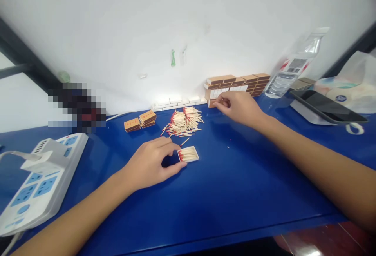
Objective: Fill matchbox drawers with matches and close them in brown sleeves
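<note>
My left hand holds a small white matchbox tray between thumb and fingers, flat on the blue table. Red-tipped matches lie inside it, heads toward my hand. One loose match rests just behind the tray. Farther back is a heaped pile of matches. My right hand is at the left part of a stack of brown matchbox covers, thumb and fingertips pinched together beside a cover at its lower left. Whether it grips anything is hidden.
Closed matchboxes lie left of the pile. White trays line the wall. At right stand a water bottle, a phone and a plastic bag. A white power strip with a plugged-in charger occupies the left side.
</note>
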`<control>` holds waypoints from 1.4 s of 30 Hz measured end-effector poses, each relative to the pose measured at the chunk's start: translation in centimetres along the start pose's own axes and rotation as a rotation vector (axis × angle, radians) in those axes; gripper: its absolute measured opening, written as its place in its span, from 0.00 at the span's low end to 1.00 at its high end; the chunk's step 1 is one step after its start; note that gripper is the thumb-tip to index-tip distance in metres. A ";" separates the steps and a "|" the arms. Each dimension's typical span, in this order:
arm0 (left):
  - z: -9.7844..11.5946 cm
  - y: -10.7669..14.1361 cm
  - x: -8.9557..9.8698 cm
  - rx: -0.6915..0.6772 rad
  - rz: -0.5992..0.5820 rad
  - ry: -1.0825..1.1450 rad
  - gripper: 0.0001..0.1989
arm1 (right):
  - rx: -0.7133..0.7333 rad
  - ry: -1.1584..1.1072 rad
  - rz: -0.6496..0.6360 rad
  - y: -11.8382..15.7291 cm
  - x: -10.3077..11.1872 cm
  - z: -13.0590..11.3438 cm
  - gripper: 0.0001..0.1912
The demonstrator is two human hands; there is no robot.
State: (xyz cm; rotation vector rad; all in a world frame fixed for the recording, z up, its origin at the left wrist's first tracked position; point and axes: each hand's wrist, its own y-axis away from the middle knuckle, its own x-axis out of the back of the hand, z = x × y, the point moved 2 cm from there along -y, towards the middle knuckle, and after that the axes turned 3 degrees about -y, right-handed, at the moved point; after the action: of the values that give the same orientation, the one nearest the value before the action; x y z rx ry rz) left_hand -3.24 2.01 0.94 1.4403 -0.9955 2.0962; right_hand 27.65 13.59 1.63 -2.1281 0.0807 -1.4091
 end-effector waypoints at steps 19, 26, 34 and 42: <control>-0.4 0.2 -0.1 0.017 0.021 0.004 0.16 | -0.023 0.041 -0.013 -0.8 -0.6 3.4 0.05; -0.6 0.2 0.1 0.020 0.032 0.026 0.19 | 0.090 -0.019 0.006 -0.6 -0.5 0.3 0.08; -0.1 0.1 0.1 0.031 -0.017 0.011 0.18 | 0.257 -0.058 -0.160 -6.6 -4.8 -5.8 0.13; -0.2 0.0 -0.1 0.031 -0.026 0.016 0.14 | 0.250 -0.034 -0.208 -9.8 -6.2 -6.9 0.05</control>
State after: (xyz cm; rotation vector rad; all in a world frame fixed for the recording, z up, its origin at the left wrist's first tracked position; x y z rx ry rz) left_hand -3.32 2.20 0.77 1.4417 -0.9373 2.1105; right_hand 16.41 20.96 3.27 -1.9943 -0.3224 -1.4149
